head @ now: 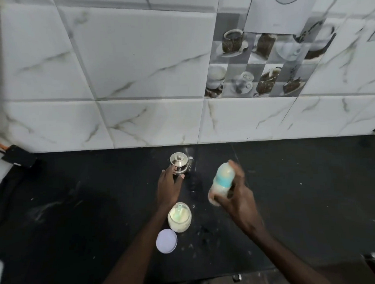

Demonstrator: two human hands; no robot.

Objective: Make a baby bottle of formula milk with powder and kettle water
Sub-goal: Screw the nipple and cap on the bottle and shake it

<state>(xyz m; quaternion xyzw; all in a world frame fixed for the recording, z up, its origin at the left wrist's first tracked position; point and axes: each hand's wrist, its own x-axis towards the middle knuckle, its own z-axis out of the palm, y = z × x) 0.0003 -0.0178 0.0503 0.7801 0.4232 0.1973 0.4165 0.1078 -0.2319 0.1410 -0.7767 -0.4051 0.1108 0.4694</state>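
My right hand (pixel 237 196) grips a baby bottle (pixel 221 181) with a blue collar and a capped top, tilted above the black counter and blurred; pale milk shows inside. A small steel kettle (pixel 179 163) with a knobbed lid stands near the wall. My left hand (pixel 169 186) reaches to the kettle, fingers touching its near side; I cannot tell if they curl round it. An open glass jar of formula powder (pixel 179 217) with a pale scoop inside stands below my left wrist. Its white lid (pixel 166 240) lies flat beside it.
The black counter (pixel 315 200) carries specks of spilled powder and water drops around the jar. A tiled wall (pixel 135 79) rises right behind the kettle. A black object with a cable (pixel 15 157) sits at the far left.
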